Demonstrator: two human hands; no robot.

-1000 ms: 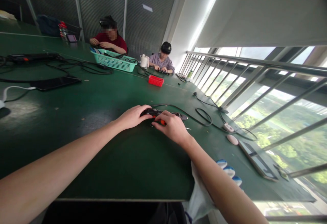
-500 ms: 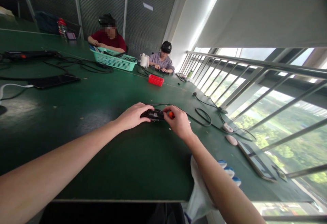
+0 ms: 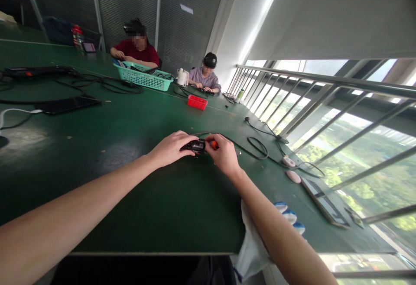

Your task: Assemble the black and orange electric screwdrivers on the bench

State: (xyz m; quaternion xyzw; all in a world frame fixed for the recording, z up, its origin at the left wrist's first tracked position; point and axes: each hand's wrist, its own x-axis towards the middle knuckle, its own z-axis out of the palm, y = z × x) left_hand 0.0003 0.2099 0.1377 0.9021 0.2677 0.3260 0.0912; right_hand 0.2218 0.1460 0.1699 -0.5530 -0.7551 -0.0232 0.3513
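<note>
A small black device point(image 3: 198, 147) with a ribbed, shiny upper side lies between my two hands over the green table point(image 3: 182, 207). My left hand point(image 3: 172, 148) is closed round its left end, thumb on the near side and fingers on the far side. At the other end, the thumb and fingertips of my right hand point(image 3: 224, 154) pinch the device. An orange part point(image 3: 214, 145) shows between those fingers. The covered ends of the device are hidden, so its exact kind is unclear.
A black cable point(image 3: 260, 148) curls right of my hands. White-and-blue gloves point(image 3: 255, 237) lie under my right forearm, near the table's front edge. Further right is a tablet-like device point(image 3: 325, 202). A red tray point(image 3: 197, 102), a turquoise basket point(image 3: 146, 78) and two seated people are across the table.
The black device has turned slightly between my hands, so its upper side now looks darker and ribbed. My right hand has shifted a little to the left; both hands keep their hold.
</note>
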